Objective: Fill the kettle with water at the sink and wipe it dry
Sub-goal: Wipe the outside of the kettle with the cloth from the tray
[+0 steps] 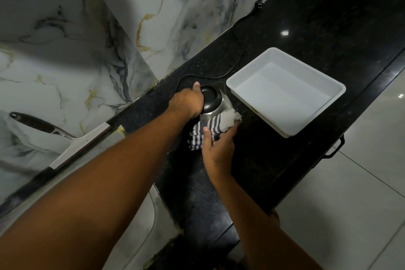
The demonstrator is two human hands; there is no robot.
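Note:
A steel kettle (215, 106) with a black lid stands on the black granite counter (285, 35). My left hand (186, 102) grips it at the lid side, thumb over the top. My right hand (219, 149) presses a grey cloth with dark stripes (210, 130) against the kettle's near side. The cloth covers the lower body of the kettle. The kettle's handle and base are hidden under my hands.
A white plastic tray (324, 116) sits just right of the kettle. A black power cord (237, 44) runs behind it along the marble wall to a plug (259, 3). A squeegee (65, 138) leans at the left. The counter's front edge has a drawer handle (335, 147).

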